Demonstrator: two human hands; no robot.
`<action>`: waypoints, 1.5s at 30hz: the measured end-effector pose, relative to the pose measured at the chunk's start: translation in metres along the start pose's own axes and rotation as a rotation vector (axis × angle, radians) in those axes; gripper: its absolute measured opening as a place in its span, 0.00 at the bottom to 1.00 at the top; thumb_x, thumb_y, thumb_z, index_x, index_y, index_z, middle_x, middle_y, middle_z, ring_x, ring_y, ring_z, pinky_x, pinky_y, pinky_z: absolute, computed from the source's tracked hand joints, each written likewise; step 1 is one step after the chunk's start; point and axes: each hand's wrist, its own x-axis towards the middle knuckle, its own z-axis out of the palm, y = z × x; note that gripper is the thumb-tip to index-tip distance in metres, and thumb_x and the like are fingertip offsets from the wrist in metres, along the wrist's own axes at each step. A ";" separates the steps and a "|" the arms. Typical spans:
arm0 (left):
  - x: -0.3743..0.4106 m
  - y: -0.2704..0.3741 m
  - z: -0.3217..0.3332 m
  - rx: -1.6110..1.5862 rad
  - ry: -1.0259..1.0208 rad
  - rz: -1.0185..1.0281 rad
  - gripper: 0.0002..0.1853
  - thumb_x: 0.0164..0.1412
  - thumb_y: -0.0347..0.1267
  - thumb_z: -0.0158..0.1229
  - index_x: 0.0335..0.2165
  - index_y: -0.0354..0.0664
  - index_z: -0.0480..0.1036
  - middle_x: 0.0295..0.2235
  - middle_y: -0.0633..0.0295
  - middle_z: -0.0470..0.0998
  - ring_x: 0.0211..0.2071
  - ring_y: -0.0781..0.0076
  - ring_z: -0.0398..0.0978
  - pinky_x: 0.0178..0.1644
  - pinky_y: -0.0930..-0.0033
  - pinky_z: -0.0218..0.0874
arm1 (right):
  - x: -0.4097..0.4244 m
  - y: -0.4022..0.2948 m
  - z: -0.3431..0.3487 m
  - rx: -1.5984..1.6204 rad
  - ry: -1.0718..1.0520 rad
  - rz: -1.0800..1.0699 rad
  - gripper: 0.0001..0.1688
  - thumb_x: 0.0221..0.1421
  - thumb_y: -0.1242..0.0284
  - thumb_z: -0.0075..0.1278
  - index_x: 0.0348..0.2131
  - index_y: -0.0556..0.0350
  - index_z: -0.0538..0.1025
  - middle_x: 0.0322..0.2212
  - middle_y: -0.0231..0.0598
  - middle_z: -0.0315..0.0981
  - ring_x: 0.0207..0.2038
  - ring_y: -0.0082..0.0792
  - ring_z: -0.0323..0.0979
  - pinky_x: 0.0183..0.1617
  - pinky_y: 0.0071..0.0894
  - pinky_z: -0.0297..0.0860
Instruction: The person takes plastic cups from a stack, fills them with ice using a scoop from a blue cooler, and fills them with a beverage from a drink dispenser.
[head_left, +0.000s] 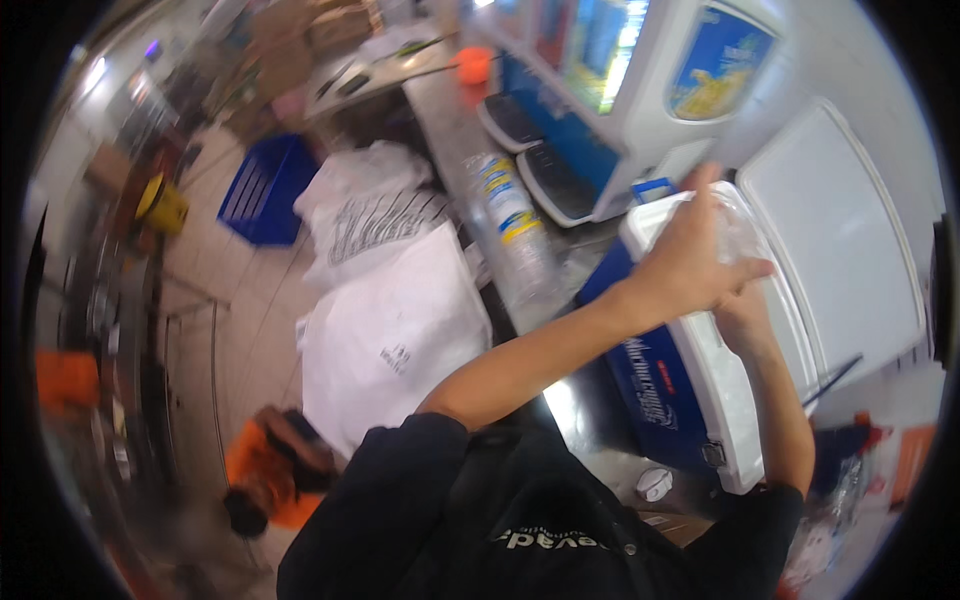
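Observation:
A blue and white cooler box (652, 375) stands before me, its side bearing writing. Its white lid (840, 232) is swung up against the wall. My left hand (694, 251) is over the cooler's far part, fingers stretched and thumb apart. Just below it, my right hand (739, 311) is partly hidden behind the left. Beside my left fingers shows a clear, plastic-like thing (739, 229), blurred; whether either hand grips it cannot be told. Much of the cooler's inside is covered by my arms.
Stacked clear plastic cups (517, 232) in a printed sleeve lie left of the cooler. A drink dispenser (600, 127) rises behind. White sacks (397, 337) flank the metal counter. A blue crate (270, 191) and a person in orange (274, 469) are at left.

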 end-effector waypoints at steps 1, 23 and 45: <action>-0.015 -0.003 -0.005 0.099 0.015 0.042 0.67 0.44 0.53 0.71 0.63 0.27 0.36 0.57 0.30 0.57 0.59 0.41 0.59 0.63 0.55 0.51 | -0.001 0.009 0.008 0.114 0.012 0.065 0.66 0.42 0.50 0.66 0.67 0.53 0.46 0.60 0.53 0.55 0.63 0.45 0.55 0.64 0.49 0.56; -0.405 -0.327 -0.314 1.058 1.140 -0.741 0.37 0.62 0.43 0.52 0.61 0.32 0.53 0.65 0.37 0.45 0.67 0.37 0.37 0.68 0.41 0.29 | -0.006 0.097 0.254 0.386 0.456 -0.060 0.46 0.40 0.74 0.63 0.59 0.55 0.61 0.53 0.39 0.63 0.56 0.37 0.62 0.61 0.37 0.57; -0.368 -0.329 -0.321 1.124 1.060 -1.347 0.32 0.66 0.46 0.45 0.61 0.41 0.54 0.67 0.51 0.44 0.69 0.52 0.39 0.68 0.44 0.32 | 0.362 0.164 0.252 0.039 0.877 -0.285 0.50 0.42 0.71 0.69 0.58 0.69 0.59 0.56 0.52 0.59 0.59 0.42 0.59 0.63 0.37 0.55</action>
